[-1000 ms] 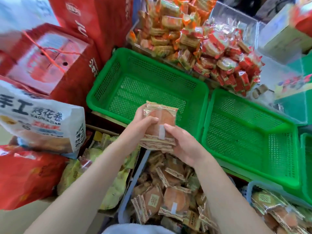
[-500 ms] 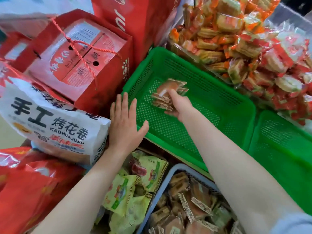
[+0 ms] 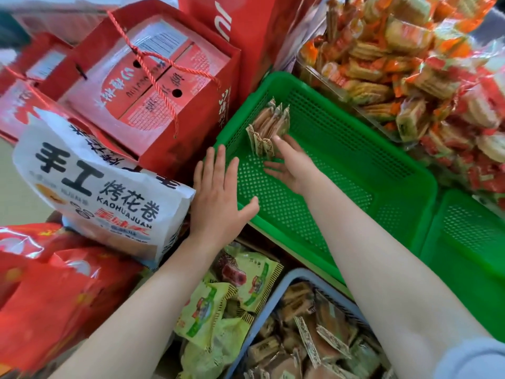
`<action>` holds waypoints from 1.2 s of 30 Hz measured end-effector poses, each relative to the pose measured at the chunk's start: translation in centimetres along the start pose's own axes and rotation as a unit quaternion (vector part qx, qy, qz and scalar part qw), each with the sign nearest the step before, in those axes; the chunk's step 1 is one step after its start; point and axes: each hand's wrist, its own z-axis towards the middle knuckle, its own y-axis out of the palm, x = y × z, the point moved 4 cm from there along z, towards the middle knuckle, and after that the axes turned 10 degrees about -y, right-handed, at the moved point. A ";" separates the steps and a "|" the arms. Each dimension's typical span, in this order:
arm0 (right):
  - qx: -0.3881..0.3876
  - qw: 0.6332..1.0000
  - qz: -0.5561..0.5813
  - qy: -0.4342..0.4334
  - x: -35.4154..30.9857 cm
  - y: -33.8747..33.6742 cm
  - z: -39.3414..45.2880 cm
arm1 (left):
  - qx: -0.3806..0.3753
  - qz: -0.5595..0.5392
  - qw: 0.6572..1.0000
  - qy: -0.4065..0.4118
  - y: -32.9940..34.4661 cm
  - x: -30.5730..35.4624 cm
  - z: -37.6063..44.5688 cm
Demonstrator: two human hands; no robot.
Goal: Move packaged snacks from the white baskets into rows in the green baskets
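Snack goods at far left: a red foil bag (image 3: 41, 291) lies under a white bag (image 3: 101, 192) printed with black characters and "KAOHUAJUAN". Behind them stand red gift boxes (image 3: 153, 88) tied with red cord. Left hand (image 3: 218, 198): flat, fingers straight and spread, holding nothing; it lies over the near-left corner of the green basket (image 3: 355, 165), just beside the white bag. Below it lie green-wrapped snacks (image 3: 218, 305). Inside the green basket, a small stack of about 4 brown-wrapped snack packs (image 3: 269, 127) stands on edge against the basket's left wall, near its far-left corner. Right hand (image 3: 291, 166): reaching into the basket, fingers extended and loosely apart, fingertips touching the near end of the stack; no finger curls round the packs. At bottom centre, a pale basket (image 3: 276, 302) holds a loose heap of the same brown-wrapped packs. A second green basket (image 3: 470, 242) adjoins the first at right. At upper right, a clear tray (image 3: 308, 72) holds orange-wrapped biscuits (image 3: 369, 64), with red-wrapped snacks (image 3: 464, 127) beside them.
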 end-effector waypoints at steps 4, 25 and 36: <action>0.013 1.000 -0.027 0.003 0.2 -1.7 -3.5 | -0.015 -0.006 1.000 -0.003 -0.3 0.1 0.0; 0.060 0.903 -0.418 0.082 22.2 -11.1 -32.8 | -0.334 -0.020 0.935 0.115 1.8 2.2 -24.4; 0.200 0.878 -0.424 -0.095 15.8 -13.8 -35.5 | -0.347 -0.078 0.931 0.079 1.8 3.0 -25.0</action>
